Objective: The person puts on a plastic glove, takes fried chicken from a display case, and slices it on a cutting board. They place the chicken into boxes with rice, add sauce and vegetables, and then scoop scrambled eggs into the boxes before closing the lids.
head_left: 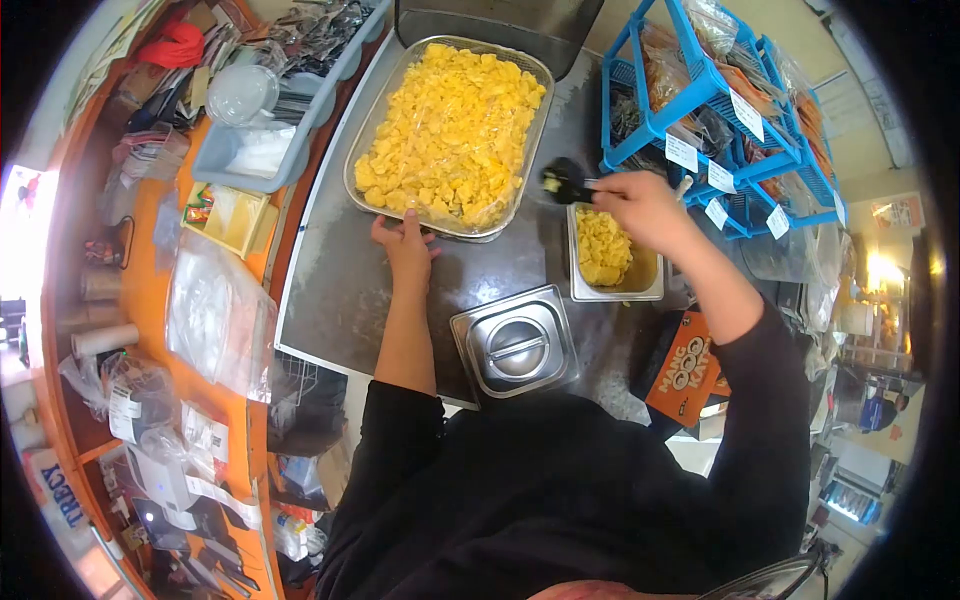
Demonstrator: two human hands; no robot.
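Observation:
My left hand point(404, 248) holds the near rim of a large metal tray point(536, 130), thumb on top and fingers lower down. Yellow chunks point(450, 130) of food fill this tray, with a shiny clear film seeming to lie over part of them. In my right hand point(640, 208) is a black spoon point(566, 182), its bowl pointing left with a few pale bits in it. Beneath that hand stands a small steel pan point(652, 284) partly filled with yellow pieces point(603, 246). A steel lid point(515, 345) with a bar handle lies nearer my body.
Blue plastic racks point(640, 140) with labels and bagged goods stand at the right. An orange box point(683, 368) sits by the near right edge. To the left, an orange shelf point(150, 290) carries plastic bags point(215, 320) and a grey-blue bin point(290, 165).

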